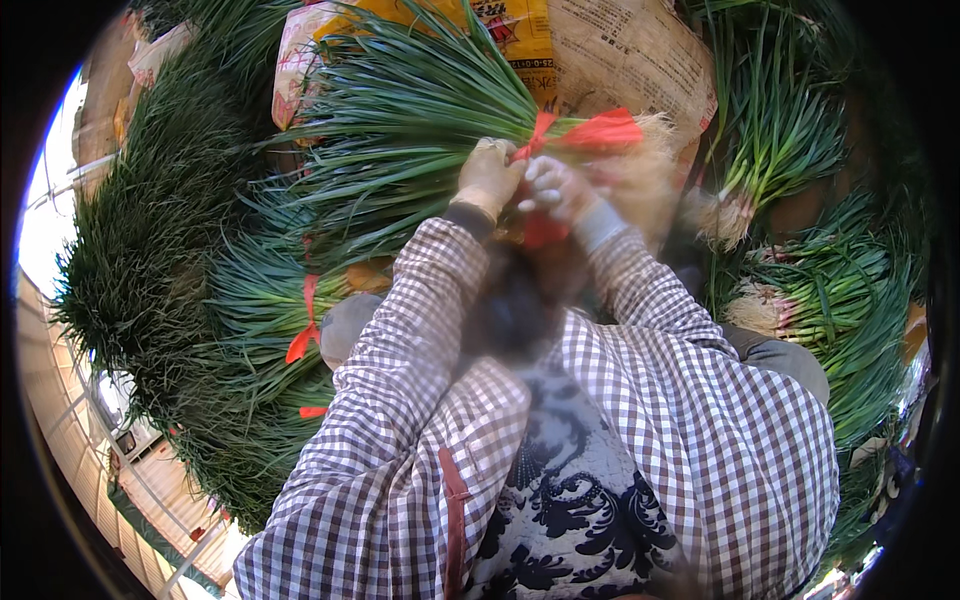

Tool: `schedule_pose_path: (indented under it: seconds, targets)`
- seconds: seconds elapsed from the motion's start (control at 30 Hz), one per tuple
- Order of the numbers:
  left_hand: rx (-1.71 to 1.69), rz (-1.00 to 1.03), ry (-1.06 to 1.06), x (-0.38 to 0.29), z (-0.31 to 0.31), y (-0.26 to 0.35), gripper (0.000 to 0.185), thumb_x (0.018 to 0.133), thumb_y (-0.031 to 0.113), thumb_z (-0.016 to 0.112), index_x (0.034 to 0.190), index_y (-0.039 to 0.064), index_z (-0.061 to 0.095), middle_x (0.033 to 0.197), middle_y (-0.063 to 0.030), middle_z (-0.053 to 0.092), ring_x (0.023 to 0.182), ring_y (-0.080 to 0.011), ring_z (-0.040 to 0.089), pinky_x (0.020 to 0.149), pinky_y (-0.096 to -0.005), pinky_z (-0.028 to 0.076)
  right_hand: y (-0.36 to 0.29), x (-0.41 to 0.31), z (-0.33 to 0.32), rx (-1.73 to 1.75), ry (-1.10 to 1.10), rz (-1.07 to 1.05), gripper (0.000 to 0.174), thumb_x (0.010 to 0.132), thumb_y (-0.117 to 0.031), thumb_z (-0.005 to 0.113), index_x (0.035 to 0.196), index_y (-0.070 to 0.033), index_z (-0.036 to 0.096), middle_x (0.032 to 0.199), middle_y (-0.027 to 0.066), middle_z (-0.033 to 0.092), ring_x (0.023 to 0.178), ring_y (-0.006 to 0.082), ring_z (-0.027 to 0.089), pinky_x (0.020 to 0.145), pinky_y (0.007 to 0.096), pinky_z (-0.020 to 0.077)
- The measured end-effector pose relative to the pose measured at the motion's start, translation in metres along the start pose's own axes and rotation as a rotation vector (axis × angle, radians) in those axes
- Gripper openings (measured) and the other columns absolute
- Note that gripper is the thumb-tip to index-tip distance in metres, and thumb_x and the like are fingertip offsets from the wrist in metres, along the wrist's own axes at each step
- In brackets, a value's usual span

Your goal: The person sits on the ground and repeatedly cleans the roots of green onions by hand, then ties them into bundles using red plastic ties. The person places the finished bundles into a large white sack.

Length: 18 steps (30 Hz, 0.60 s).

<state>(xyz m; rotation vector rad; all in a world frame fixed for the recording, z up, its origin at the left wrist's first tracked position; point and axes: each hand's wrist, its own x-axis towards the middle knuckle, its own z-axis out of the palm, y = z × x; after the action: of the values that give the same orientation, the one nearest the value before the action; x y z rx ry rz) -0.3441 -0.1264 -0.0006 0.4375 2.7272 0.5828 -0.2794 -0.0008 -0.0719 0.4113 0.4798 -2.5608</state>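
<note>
A large bunch of scallion-like greens [420, 97] lies across in front of me, leaves to the left and pale, blurred roots [652, 172] to the right. Around its stems runs a red tie strip [536, 135], with one wide tail spread to the right over the stems. My left hand [487, 176], in a pale glove, pinches the strip at the bunch's near side. Close beside it is my right hand [559, 187], also gloved, fingers curled and blurred by motion; whether it grips the strip is unclear. More red material [544, 229] shows below the right hand.
At my left lie bunches with red ties [304, 322] and a tall heap of greens [157, 247]. Loose greens with roots [765, 157] lie at the right, more [832, 300] nearer me. Printed woven sacks [622, 67] spread beneath the bunch. My knees flank the work.
</note>
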Motion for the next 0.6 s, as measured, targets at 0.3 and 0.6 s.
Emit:
schedule_pose_path:
  seconds: [0.3, 0.6]
  targets:
    - [0.369, 0.274, -0.03, 0.012, 0.008, 0.007, 0.017, 0.081, 0.018, 0.049, 0.09, 0.007, 0.059, 0.092, -0.0128, 0.06, 0.09, -0.0305, 0.059, 0.079, -0.039, 0.048, -0.087, -0.049, 0.067, -1.918, 0.373, -0.306, 0.021, 0.082, -0.016, 0.046, 0.093, -0.012, 0.063, 0.097, 0.0131, 0.064, 0.091, 0.0287, 0.06, 0.083, 0.0379, 0.0465]
    - [-0.312, -0.137, 0.175, -0.057, 0.015, 0.068, 0.034, 0.066, 0.025, 0.075, 0.081, 0.005, 0.053, 0.081, -0.0121, 0.055, 0.077, -0.024, 0.055, 0.066, -0.0343, 0.046, -0.156, 0.084, -0.021, -1.932, 0.199, 0.091, 0.052, 0.088, -0.047, 0.042, 0.1, 0.001, 0.057, 0.101, 0.0204, 0.06, 0.093, 0.0344, 0.058, 0.081, 0.0439, 0.0439]
